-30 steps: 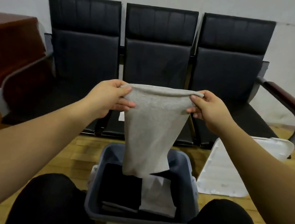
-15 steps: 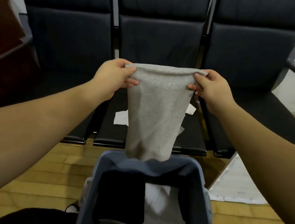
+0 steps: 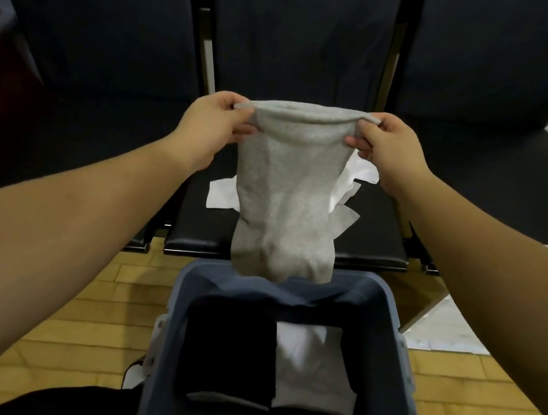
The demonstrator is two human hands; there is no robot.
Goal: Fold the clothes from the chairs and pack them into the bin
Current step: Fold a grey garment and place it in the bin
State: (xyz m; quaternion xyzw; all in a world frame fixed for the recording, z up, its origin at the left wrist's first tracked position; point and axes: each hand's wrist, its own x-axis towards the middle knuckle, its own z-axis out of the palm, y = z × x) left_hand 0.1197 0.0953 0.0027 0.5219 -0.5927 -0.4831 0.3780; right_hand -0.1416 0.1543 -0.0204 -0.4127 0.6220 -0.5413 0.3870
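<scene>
Head view, looking down: black chairs [image 3: 300, 38] fill the far side in a row; the wooden floor [image 3: 79, 321] shows below their seats; a blue-grey bin [image 3: 387, 342] stands on the floor close to the person, its mouth open upward; inside it a dark folded garment [image 3: 231, 350] lies on the left and a white folded garment [image 3: 310, 374] on the right, side by side and touching; a grey garment [image 3: 288, 192] hangs in the air above the far rim of the bin, folded over at its top edge, its lower end just over the rim; the left hand [image 3: 213, 124] pinches its top left corner between thumb and curled fingers; the right hand [image 3: 386, 148] pinches the top right corner likewise; crumpled white cloth [image 3: 350, 196] lies on the middle seat behind the grey garment.
</scene>
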